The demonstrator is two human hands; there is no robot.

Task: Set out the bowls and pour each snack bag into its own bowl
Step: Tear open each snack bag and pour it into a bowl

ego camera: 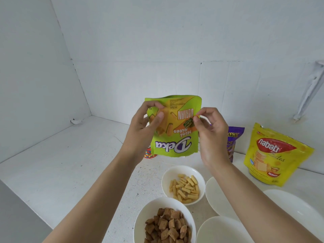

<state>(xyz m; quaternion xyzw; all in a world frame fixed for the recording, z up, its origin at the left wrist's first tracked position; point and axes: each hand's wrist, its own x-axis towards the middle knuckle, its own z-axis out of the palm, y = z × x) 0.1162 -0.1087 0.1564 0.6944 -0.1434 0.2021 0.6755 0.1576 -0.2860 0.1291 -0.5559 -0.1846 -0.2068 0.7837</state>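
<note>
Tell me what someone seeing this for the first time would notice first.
A green snack bag, upside down, is held up in the middle by both hands: the left hand grips its left edge, the right hand pinches its right edge. Below it on the white table stand a bowl of yellow sticks and, nearer, a bowl of brown squares. A yellow bag stands at the right.

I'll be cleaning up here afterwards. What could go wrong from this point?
Left hand and right hand pinch the green bag upside down, not clearly over the sticks bowl; stragglers could land on the counter. The right forearm crosses above the empty bowls and could knock one when lowered.
</note>
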